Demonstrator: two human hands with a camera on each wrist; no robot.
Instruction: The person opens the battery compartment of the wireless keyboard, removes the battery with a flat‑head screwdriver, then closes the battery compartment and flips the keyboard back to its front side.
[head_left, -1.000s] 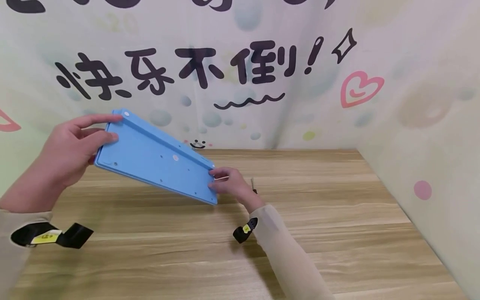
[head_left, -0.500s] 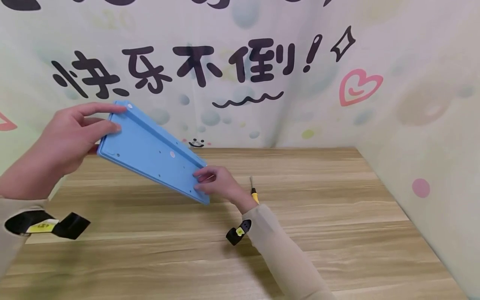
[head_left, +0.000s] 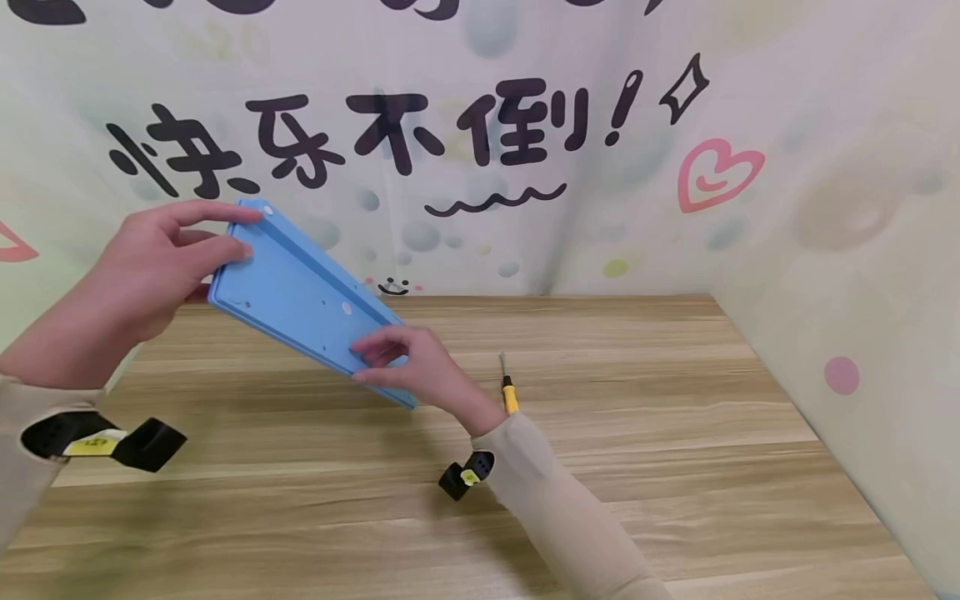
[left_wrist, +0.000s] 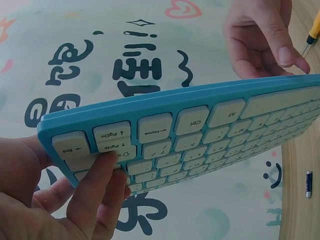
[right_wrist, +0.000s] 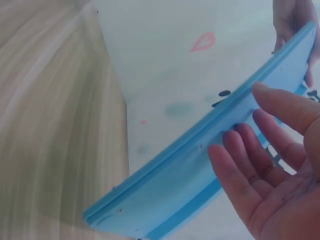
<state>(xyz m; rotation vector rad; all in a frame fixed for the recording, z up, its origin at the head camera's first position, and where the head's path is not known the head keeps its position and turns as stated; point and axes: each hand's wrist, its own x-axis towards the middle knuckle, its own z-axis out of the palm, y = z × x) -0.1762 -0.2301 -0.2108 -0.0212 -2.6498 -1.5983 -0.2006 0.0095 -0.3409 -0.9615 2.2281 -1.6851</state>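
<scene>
A light blue keyboard point(head_left: 300, 287) is held up in the air at a slant, its left end higher, its screw-dotted back toward the head camera. White keys point(left_wrist: 192, 120) cover its far side in the left wrist view. My left hand point(head_left: 161, 267) grips the left end, thumb on the back and fingers on the key side. My right hand point(head_left: 420, 367) is at the back near the lower right end, its fingers loosely bent and the fingertips point(right_wrist: 232, 137) right at the back surface. The palm faces the keyboard without closing round it.
A screwdriver point(head_left: 510, 396) with a yellow handle lies on the wooden table point(head_left: 637, 467), beyond the right wrist. The left wrist view shows a small battery point(left_wrist: 308, 184) on the table. A printed cloth backdrop point(head_left: 600, 225) stands behind the table.
My right hand has slid left along the keyboard's back, away from its right end. The keyboard has tilted slightly steeper, and the screwdriver has come out from behind the right wrist.
</scene>
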